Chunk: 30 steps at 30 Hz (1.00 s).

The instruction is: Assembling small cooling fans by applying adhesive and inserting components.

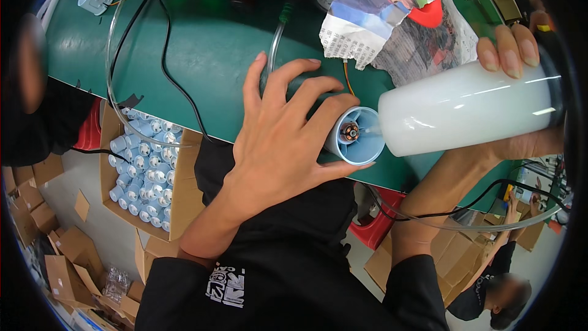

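My left hand [275, 129] holds a light blue plastic motor housing [369, 152] between thumb and fingers, its open end facing right. Inside the housing sits a round motor end with copper-coloured parts [349, 132]. My right hand [509, 52] is wrapped round a large white dispensing barrel [465, 107] with a dark cap. The barrel lies nearly level, its narrow clear nozzle reaching into the housing's mouth beside the motor; whether it touches cannot be made out. Part of the right palm is hidden behind the barrel. Coloured wires [349, 79] run up behind the housing.
The green table [208, 55] carries black cables [165, 43], clear tubing [277, 40] and torn newspaper [361, 24] over a red edge. A cardboard box [185, 199] of similar blue housings stands below left. Red stools [375, 224] and boxes [67, 279] are around; other people are at both sides.
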{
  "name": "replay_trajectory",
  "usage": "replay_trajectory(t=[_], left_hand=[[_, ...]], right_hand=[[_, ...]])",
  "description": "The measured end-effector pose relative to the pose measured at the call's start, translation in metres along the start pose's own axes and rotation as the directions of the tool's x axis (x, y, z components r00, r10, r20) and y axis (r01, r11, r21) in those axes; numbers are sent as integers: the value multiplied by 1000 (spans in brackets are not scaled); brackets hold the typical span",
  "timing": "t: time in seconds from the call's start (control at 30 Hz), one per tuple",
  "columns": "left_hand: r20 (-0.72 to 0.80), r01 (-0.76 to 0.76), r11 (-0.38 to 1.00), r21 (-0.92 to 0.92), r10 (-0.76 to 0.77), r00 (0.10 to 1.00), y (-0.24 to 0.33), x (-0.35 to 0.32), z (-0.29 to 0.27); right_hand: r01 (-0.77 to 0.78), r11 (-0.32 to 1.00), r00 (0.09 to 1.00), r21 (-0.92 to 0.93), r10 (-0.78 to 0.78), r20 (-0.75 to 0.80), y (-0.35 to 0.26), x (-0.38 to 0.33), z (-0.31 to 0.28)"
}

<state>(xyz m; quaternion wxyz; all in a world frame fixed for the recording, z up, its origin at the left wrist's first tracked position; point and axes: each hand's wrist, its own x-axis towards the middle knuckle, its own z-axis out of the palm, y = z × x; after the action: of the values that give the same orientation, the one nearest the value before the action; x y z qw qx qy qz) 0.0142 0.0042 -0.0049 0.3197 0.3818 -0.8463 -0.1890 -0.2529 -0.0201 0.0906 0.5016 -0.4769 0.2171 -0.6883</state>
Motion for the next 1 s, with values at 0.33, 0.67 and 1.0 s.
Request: replay_trajectory(t=[0.33,0.67,1.0], left_hand=[[1,5,1000,0,-5,1000,1,1,-1],[-6,2,1000,2,-2,1000,0,1,-1],[-6,6,1000,-2,-6,1000,0,1,0]], right_hand=[[35,972,998,231,-44,35,-1,-2,4],[3,976,998,216,-18,66,1,-2,5],[-33,979,995,199,14,100,2,-2,5]])
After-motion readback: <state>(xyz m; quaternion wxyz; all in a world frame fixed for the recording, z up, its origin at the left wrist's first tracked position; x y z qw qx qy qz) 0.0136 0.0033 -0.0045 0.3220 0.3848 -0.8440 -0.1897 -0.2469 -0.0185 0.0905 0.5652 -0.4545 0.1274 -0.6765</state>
